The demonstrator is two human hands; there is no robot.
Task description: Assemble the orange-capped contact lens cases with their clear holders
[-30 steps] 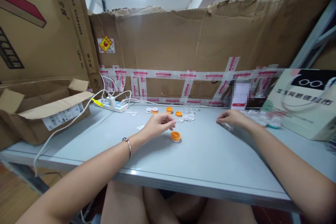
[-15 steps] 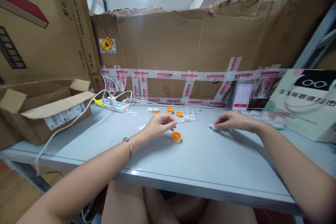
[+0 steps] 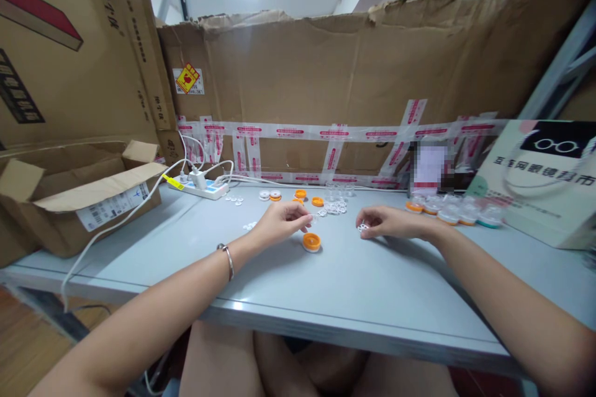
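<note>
My left hand [image 3: 282, 221] rests on the grey table [image 3: 326, 285], its fingers curled and its fingertips pinched on a small clear piece just above an orange round cap [image 3: 311, 241]. My right hand [image 3: 388, 222] lies to the right of that cap, fingers closed on a small white disc [image 3: 362, 228] at its fingertips. Between and behind the hands lies a heap of small clear and white discs [image 3: 334, 207].
More orange caps [image 3: 308, 197] and white discs [image 3: 264, 195] lie toward the back. A row of clear and orange assembled pieces [image 3: 449, 209] sits at the right, by a printed paper bag [image 3: 544, 180]. A power strip [image 3: 202, 187] with cables and an open carton [image 3: 79, 192] stand at the left. Cardboard walls surround the table.
My right hand has slid left from the row of pieces at the right toward the orange cap, carrying a small white disc. My left hand has stayed in place.
</note>
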